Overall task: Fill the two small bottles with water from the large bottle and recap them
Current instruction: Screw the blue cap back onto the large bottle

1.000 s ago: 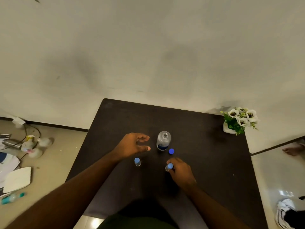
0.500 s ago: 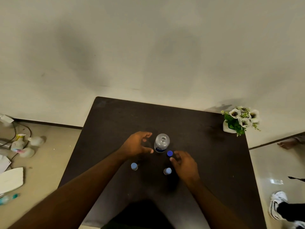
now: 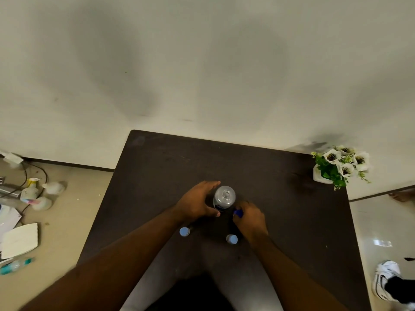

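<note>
A large clear water bottle (image 3: 224, 198) stands upright and uncapped mid-counter (image 3: 280, 221). The left hand (image 3: 197, 204) cups its side, fingers curved but seemingly not clamped. The right hand (image 3: 250, 219) pinches a dark blue cap (image 3: 238, 213) beside it. Two small bottles (image 3: 184, 231) (image 3: 232, 239), both capped, stand nearer the person. Best to steady the big bottle, seat the cap squarely, then twist.

clear glossy plastic large bottle (image 3: 224, 197) on a dark matt table (image 3: 280, 221); two small bottles (image 3: 231, 239) with smooth pale blue plastic caps; glossy floor tiles (image 3: 381, 232) at right.
</note>
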